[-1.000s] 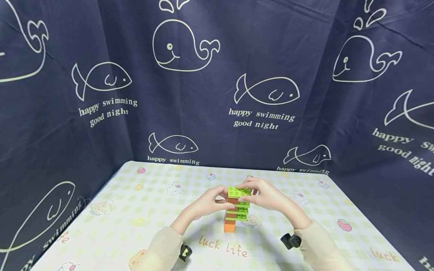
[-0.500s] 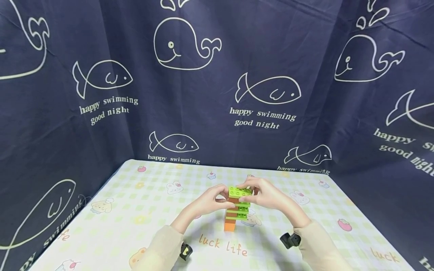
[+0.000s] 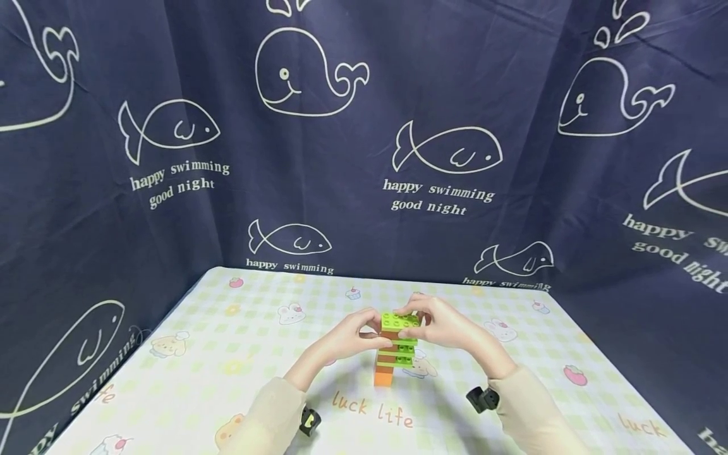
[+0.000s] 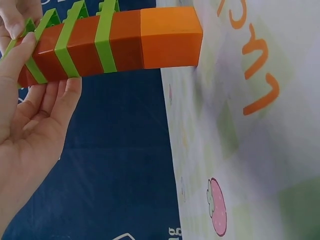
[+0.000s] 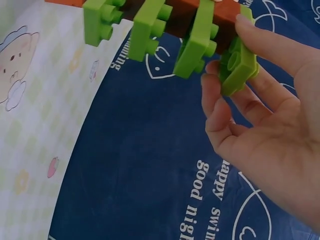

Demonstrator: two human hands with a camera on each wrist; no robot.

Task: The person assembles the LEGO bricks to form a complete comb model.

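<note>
A tower of toy building blocks [image 3: 385, 359] stands upright on the table, an orange block [image 4: 170, 37] at its foot. Above that, brown blocks [image 4: 85, 45] alternate with thin green plates [image 5: 147, 30] that jut out to the right. My left hand [image 3: 348, 335] grips the tower's upper part from the left, thumb in front and fingers behind. From the right, my right hand [image 3: 446, 323] pinches the overhanging end of the top green plate [image 3: 398, 321] between thumb and fingers. The fingers partly hide the upper blocks.
A patterned cloth [image 3: 227, 373] covers the table. Dark blue curtains [image 3: 352, 177] with white fish and whale drawings enclose its back and sides. Wrist cameras sit at the left sleeve [image 3: 270, 411] and right sleeve [image 3: 529, 411].
Both hands keep their hold on the tower. Only a slight shift of the whole head view shows; the blocks look the same.
</note>
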